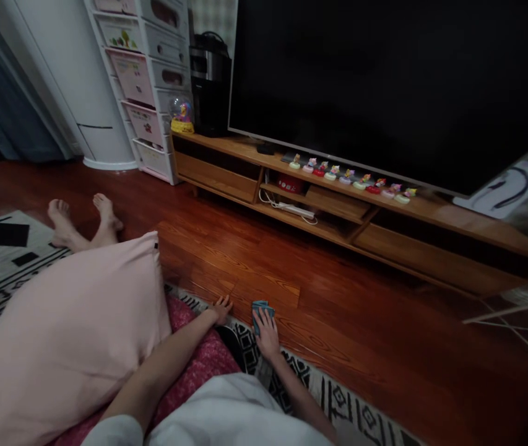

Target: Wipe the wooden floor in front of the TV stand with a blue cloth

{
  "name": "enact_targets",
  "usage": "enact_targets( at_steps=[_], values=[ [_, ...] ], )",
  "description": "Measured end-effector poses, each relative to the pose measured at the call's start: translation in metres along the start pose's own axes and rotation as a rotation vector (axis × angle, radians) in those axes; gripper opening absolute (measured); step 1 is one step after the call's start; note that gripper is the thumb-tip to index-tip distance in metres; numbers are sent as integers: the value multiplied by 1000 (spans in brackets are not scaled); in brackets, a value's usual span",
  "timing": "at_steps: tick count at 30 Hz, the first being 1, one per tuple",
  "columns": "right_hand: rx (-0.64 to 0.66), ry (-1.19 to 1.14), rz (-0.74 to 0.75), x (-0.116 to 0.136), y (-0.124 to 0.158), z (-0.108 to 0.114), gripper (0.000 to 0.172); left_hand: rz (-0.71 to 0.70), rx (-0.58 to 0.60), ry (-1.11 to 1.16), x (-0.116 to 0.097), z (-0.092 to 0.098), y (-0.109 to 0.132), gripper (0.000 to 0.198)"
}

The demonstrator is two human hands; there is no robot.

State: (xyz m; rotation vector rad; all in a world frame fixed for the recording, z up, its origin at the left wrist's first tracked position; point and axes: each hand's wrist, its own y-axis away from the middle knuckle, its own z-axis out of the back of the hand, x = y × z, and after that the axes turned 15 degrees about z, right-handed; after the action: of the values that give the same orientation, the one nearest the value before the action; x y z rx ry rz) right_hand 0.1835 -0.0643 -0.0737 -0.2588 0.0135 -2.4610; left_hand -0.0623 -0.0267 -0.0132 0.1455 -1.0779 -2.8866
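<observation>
A small stack of blue cards [260, 305], slightly fanned at the far end, lies on the wooden floor at the edge of the patterned rug. My right hand [267, 333] rests on top of the cards with its fingers stretched out flat, covering part of them. To the left of the cards, my left hand [221, 308] lies palm down on the floor by the rug's edge, fingers apart, holding nothing. The cards' faces cannot be seen.
A pink pillow [82, 322] lies at the left, with bare feet [104, 214] beyond it. Ahead stands a low wooden TV cabinet [221, 176] bearing a large dark television [384, 80] and several small figurines [350, 176]. A thin-legged rack [514, 316] stands at the right.
</observation>
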Motion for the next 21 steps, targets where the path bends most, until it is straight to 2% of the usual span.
enact_targets(
  at_steps=[3,8,11,14,18,21],
  values=[
    [11,4,-35,-6,-26,10,56,-9,8,1,0,1,1,90],
    [60,-5,-160,-18,-97,31,57,-1,16,-23,1,4,5,88],
    [74,-8,-207,-17,-117,37,57,-2,27,-22,2,6,6,86],
    [78,-16,-146,-12,-105,33,56,12,33,-18,1,5,5,87],
    [85,-25,0,0,-54,18,53,5,8,20,0,1,2,89],
    [90,-24,49,9,-18,9,55,18,19,25,-2,-1,1,90]
  ],
)
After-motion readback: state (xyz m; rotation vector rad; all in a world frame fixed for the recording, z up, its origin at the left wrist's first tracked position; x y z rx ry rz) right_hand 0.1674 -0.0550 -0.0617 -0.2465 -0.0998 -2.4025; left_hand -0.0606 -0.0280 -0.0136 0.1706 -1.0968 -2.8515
